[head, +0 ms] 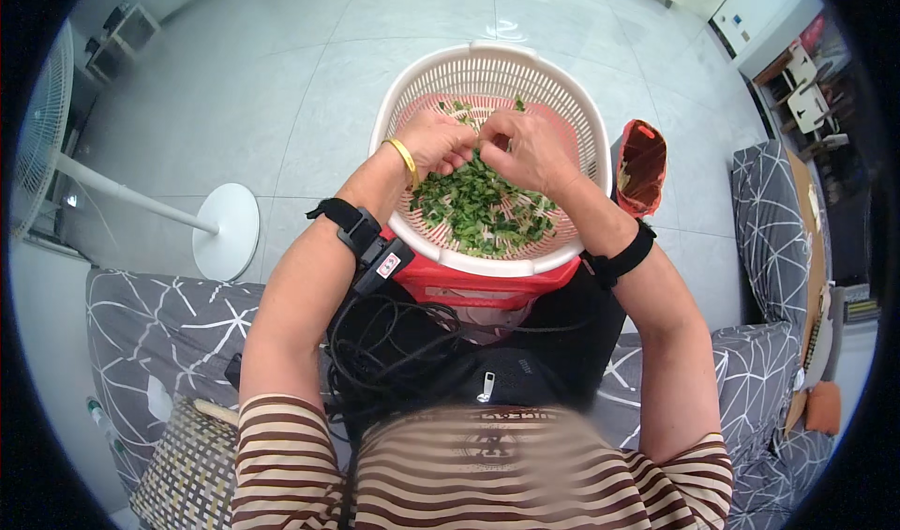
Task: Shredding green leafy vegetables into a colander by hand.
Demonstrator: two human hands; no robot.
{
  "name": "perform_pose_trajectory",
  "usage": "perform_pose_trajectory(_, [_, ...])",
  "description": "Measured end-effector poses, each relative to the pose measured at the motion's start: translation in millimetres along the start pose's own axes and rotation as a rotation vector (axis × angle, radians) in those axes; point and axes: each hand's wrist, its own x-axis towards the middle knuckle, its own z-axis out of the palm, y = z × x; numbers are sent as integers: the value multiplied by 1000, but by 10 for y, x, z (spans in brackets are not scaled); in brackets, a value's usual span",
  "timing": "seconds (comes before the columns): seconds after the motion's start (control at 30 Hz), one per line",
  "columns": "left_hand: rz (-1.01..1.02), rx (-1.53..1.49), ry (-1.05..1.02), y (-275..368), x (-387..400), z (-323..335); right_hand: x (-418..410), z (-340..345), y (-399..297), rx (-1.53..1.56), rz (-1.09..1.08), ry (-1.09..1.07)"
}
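Note:
A white plastic basket (422, 73) with slotted walls and a reddish slotted bottom stands before me on a red container (492, 287). Chopped-looking green leaves (478, 210) lie spread over its bottom, thickest on the side nearer me. Over the leaves, my left hand (439, 142), with a yellow bangle at the wrist, has its fingers curled and pinched together. My right hand (524, 147) is beside it, thumb and forefinger bent towards the left fingertips. Something small and green seems to be between the two hands, but the fingers hide most of it.
A red bag (641, 168), its mouth spread, stands right of the basket. A white fan base (226, 231) is on the tiled floor at left. Black cables (380, 354) lie over my lap. I sit on a grey patterned sofa (176, 319), with a woven cushion (186, 460) at lower left.

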Motion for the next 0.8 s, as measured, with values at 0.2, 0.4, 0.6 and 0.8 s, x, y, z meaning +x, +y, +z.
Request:
perform_pose_trajectory(0.2, [-57, 16, 76, 3, 19, -81, 6, -98, -96, -46, 57, 118])
perform_pose_trajectory(0.4, [66, 370, 108, -12, 19, -7, -75, 11, 398, -175, 40, 246])
perform_pose_trajectory(0.6, [227, 472, 161, -229, 149, -74, -74, 20, 381, -311, 340, -181])
perform_pose_trajectory(0.8, [273, 844, 145, -210, 69, 19, -1, -44, 302, 107, 180, -18])
